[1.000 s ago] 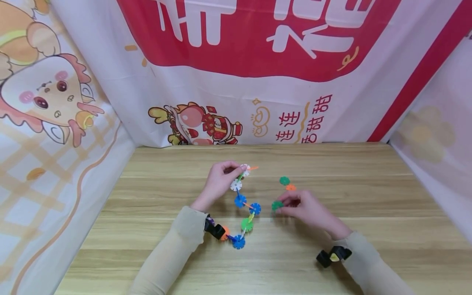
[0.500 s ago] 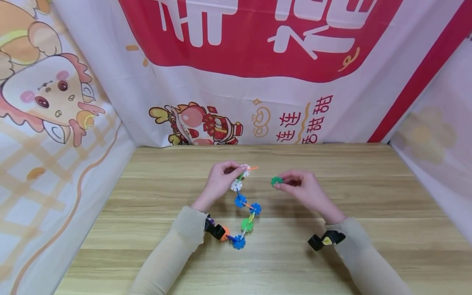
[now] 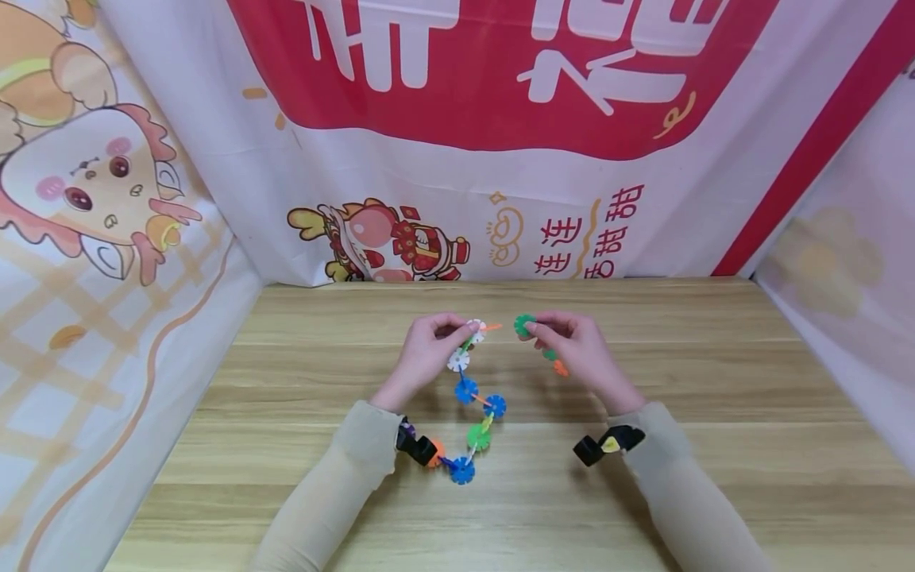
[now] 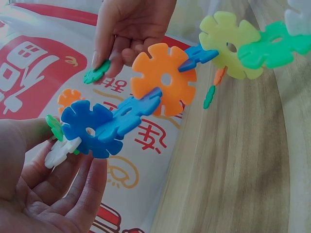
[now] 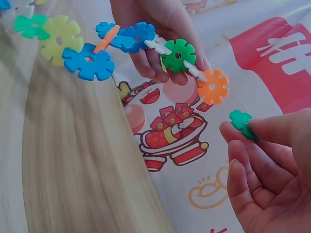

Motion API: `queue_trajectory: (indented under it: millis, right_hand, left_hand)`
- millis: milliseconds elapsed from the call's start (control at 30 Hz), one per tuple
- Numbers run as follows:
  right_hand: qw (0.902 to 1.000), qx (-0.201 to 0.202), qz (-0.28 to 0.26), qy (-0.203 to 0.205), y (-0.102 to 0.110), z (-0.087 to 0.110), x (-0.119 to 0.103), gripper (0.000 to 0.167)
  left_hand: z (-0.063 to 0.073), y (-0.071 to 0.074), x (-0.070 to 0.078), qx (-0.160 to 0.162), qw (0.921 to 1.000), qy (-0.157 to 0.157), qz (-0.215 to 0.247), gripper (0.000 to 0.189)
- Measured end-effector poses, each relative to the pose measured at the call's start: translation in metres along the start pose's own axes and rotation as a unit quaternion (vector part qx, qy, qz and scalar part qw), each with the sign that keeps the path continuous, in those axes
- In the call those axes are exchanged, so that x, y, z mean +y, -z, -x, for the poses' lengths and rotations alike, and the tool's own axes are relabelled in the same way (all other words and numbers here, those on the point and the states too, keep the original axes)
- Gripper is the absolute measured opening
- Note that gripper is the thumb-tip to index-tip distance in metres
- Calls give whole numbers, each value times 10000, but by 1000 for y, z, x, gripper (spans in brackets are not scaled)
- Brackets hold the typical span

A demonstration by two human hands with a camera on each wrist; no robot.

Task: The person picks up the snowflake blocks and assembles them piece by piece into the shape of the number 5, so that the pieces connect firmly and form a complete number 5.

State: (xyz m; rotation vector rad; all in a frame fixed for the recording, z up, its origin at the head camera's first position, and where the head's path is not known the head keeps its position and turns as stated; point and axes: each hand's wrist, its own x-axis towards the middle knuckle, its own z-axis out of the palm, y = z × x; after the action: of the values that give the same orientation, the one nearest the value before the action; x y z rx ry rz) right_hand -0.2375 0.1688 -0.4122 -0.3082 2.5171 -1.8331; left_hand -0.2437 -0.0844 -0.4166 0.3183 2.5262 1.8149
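Note:
My left hand [image 3: 429, 345] pinches a chain of interlocked snowflake discs by a white disc [image 3: 476, 330] near its far end. From there the chain zigzags toward me through blue discs [image 3: 466, 390] and a light green disc [image 3: 479, 436]. An orange snowflake disc [image 5: 213, 86] forms the chain's tip. Between thumb and fingers, my right hand [image 3: 575, 349] pinches a single green snowflake disc [image 3: 524, 325]. That green disc is level with the orange tip in the head view, with a small gap between them.
A loose green disc [image 3: 549, 354] and a loose orange disc [image 3: 561, 368] lie on the wooden table [image 3: 300, 492], partly behind my right hand. A printed cloth [image 3: 443, 175] hangs along the table's back edge. Each wrist carries a black camera [image 3: 589, 450].
My right hand, with the green disc, has moved away from me and leftward, closer to the chain's orange tip. My left hand and the chain have stayed nearly still.

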Motion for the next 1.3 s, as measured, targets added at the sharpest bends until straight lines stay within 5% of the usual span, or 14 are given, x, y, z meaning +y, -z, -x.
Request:
queue_trajectory:
  millis: [433,1300]
  right_hand:
    - [9983,130,-561,21,-14,-9,2,26]
    - [9957,253,-873,-177,-29,-12,1,21]
  left_hand:
    - [1,1,-1,-79,9997,-194,101,23]
    - [2,-13,-1,341,9986,131,378,23]
